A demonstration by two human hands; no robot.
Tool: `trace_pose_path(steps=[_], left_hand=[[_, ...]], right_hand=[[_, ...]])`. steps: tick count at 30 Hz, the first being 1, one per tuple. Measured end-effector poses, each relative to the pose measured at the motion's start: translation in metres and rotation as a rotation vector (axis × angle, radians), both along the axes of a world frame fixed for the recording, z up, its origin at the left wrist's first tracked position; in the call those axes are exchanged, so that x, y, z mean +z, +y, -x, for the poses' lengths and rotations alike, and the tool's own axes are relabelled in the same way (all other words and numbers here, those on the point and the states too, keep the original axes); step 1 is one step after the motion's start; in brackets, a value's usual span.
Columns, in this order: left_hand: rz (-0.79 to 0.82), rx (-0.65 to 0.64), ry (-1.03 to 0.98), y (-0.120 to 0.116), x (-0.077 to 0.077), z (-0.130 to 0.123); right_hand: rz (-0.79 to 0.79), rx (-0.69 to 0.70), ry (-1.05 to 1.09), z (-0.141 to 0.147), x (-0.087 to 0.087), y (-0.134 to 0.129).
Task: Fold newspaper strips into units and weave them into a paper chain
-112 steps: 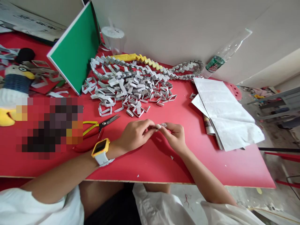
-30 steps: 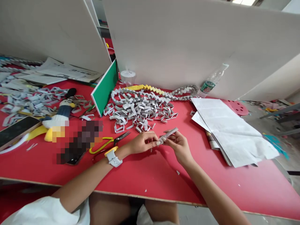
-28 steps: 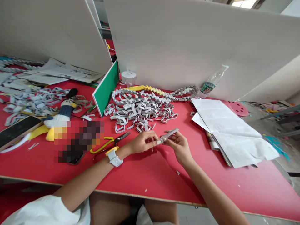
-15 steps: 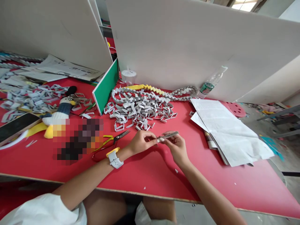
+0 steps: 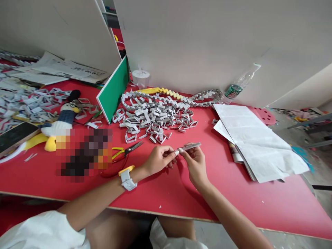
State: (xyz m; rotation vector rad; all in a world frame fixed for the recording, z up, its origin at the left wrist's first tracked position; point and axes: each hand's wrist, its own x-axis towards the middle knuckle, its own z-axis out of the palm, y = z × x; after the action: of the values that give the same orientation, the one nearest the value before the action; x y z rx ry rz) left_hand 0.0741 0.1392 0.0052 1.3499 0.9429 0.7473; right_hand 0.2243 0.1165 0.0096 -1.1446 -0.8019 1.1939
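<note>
My right hand [image 5: 195, 164] pinches a narrow folded paper strip [image 5: 192, 145], grey like newsprint, whose far end sticks out over the fingers. Thumb and fingertips of my left hand [image 5: 160, 159] close at the strip's near end, touching the right thumb; the exact grip there is partly hidden. Both hands are just above the red table [image 5: 166, 192]. Beyond them lies a heap of folded paper links [image 5: 155, 119]. Scissors [image 5: 132, 148] with yellow and red handles lie left of my left hand, their blades open.
Behind the heap runs a woven paper chain [image 5: 207, 97], partly yellow. White paper sheets [image 5: 259, 138] lie at right, a plastic bottle [image 5: 234, 90] leans on the partition [image 5: 207, 41]. A lidded cup [image 5: 141, 79], green board [image 5: 114, 91], plush toy [image 5: 64, 117] and phone [image 5: 18, 138] are further left.
The fingertips have shifted slightly along the strip, and the left fingers now hang lower beneath the thumb. The whole view has tilted a little; the other things look unmoved.
</note>
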Motion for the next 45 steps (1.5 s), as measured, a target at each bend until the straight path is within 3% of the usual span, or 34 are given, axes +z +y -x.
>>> trace_pose_path(steps=[5,10,13,16,19,21,23,27,30,34,36,38,42,45], left_hand=[[0.026,0.011,0.005,0.001,-0.001,0.000],[0.041,0.090,-0.082,-0.006,0.008,-0.002],[0.026,0.100,-0.065,-0.011,0.011,-0.003],[-0.150,0.050,0.110,-0.009,0.011,0.002],[-0.399,0.194,0.185,0.001,0.011,0.009],[-0.424,0.229,0.138,0.006,0.012,0.011],[-0.409,0.214,0.118,0.008,0.015,0.013],[-0.430,0.224,0.090,0.005,0.020,0.014],[-0.520,0.042,0.054,0.003,0.019,0.014],[-0.838,-0.235,0.122,0.006,0.007,0.016],[-1.032,-0.289,0.219,0.007,0.002,0.019],[-1.123,-0.277,0.305,0.009,0.000,0.023],[-1.043,-0.217,0.257,0.011,0.004,0.026],[-0.944,-0.263,0.170,0.014,0.008,0.024]], right_hand=[[-0.001,-0.003,-0.012,-0.001,0.002,0.000],[0.053,0.133,-0.064,0.010,0.006,-0.009],[0.015,0.090,-0.167,0.013,0.005,-0.011],[-0.064,0.088,-0.286,0.005,0.003,-0.007],[-0.036,0.400,-0.341,-0.009,0.004,-0.001],[0.000,0.633,-0.420,-0.016,0.007,0.001],[0.012,0.734,-0.511,-0.023,0.010,0.004],[-0.008,0.608,-0.481,-0.033,0.013,0.013],[-0.009,0.432,-0.244,-0.038,0.011,0.018],[0.016,0.357,0.036,-0.037,0.010,0.018],[0.023,0.349,0.070,-0.034,0.010,0.016],[0.023,0.342,0.089,-0.032,0.011,0.014],[0.034,0.344,0.091,-0.028,0.011,0.008],[0.037,0.327,0.090,-0.029,0.011,0.006]])
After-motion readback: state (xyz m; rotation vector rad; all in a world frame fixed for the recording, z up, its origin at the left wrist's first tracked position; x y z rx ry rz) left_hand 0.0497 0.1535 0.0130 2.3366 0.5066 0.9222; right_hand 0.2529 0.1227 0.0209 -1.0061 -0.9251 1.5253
